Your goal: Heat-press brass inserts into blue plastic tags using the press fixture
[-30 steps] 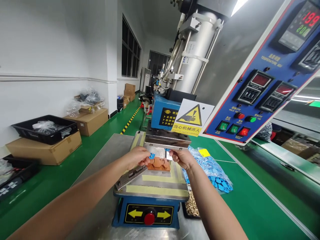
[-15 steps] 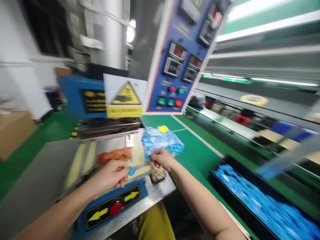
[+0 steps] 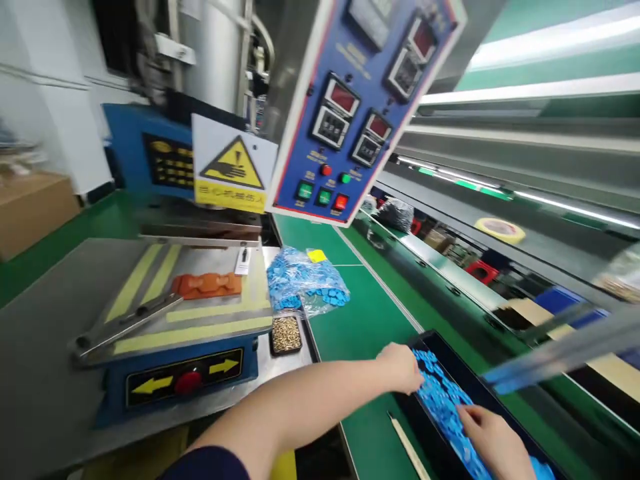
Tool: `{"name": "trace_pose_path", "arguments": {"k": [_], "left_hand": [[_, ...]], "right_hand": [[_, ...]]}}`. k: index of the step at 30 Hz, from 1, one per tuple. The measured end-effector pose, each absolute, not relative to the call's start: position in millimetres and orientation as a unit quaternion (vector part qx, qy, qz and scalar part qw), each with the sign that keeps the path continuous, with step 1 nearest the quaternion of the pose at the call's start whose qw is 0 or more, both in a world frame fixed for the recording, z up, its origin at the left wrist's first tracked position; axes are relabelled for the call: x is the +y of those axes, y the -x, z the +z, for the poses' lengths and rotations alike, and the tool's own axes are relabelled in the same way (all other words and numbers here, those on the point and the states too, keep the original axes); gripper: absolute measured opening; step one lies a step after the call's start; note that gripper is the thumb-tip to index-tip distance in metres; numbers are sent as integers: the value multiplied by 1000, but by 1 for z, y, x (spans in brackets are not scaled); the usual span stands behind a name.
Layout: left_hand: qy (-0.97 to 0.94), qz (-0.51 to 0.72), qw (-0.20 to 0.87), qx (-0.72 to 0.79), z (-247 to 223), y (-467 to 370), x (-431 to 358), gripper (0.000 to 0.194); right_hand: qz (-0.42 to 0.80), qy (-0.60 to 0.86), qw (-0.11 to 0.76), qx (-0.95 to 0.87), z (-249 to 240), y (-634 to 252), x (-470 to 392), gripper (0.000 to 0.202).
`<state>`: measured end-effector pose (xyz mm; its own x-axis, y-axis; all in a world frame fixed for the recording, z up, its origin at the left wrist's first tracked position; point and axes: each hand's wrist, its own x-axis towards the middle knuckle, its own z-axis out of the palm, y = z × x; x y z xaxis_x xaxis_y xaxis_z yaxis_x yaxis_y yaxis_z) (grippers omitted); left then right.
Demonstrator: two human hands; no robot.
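My left hand [image 3: 400,369] reaches across to the near edge of a long black tray [image 3: 434,339] full of small blue pieces [image 3: 445,400]. Its fingers are curled at the blue pieces, and what they hold, if anything, is hidden. Over the same tray, closer to me, is my right hand [image 3: 493,437], thumb and fingers drawn together at the blue pieces; any piece between them is too small to tell.
On the left stands a machine plate [image 3: 200,320] with an orange block [image 3: 207,285] and a metal handle [image 3: 130,321]. Beside it are a plastic bag of blue pieces [image 3: 300,273] and a small tray of golden bits [image 3: 287,335]. A control panel [image 3: 350,120] hangs above.
Both hands have moved right, from in front of the machine to the black tray. The blue piece that showed in my left fingers is no longer visible. The view has shifted, uncovering the orange block.
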<state>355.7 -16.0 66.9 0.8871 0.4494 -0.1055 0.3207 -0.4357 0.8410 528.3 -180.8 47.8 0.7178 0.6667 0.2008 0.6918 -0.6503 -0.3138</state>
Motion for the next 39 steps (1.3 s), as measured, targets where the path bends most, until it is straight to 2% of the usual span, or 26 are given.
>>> {"name": "trace_pose_path", "arguments": {"k": [2, 4, 6, 7, 10, 13, 17, 21, 29, 39], "left_hand": [[-858, 105, 421, 275, 54, -367, -10, 19], [-841, 158, 409, 316, 37, -360, 2, 22], [-816, 205, 398, 364, 20, -340, 22, 24], [-811, 213, 385, 385, 13, -327, 35, 24], [-808, 207, 334, 438, 1, -289, 79, 23], [-798, 194, 284, 495, -3, -263, 116, 24], [-788, 179, 232, 542, -6, -259, 141, 29], [-790, 178, 186, 557, -12, -279, 154, 33], [-782, 182, 139, 580, -14, -302, 173, 19], [-752, 237, 192, 584, -16, -302, 180, 15]], "right_hand": [[-133, 909, 204, -337, 45, -526, -173, 24], [-185, 877, 268, -353, 44, -502, -152, 31], [-160, 815, 352, -432, 42, -466, -117, 35], [-130, 787, 364, -480, 40, -449, -95, 36], [-48, 743, 313, -590, 30, -411, -17, 33], [-68, 764, 226, -600, 12, -397, 53, 31], [-77, 754, 218, -615, -16, -394, 103, 27], [-77, 736, 212, -638, -33, -396, 106, 24], [-103, 718, 243, -644, -45, -395, 101, 13], [-106, 716, 277, -631, -49, -399, 103, 12]]}}
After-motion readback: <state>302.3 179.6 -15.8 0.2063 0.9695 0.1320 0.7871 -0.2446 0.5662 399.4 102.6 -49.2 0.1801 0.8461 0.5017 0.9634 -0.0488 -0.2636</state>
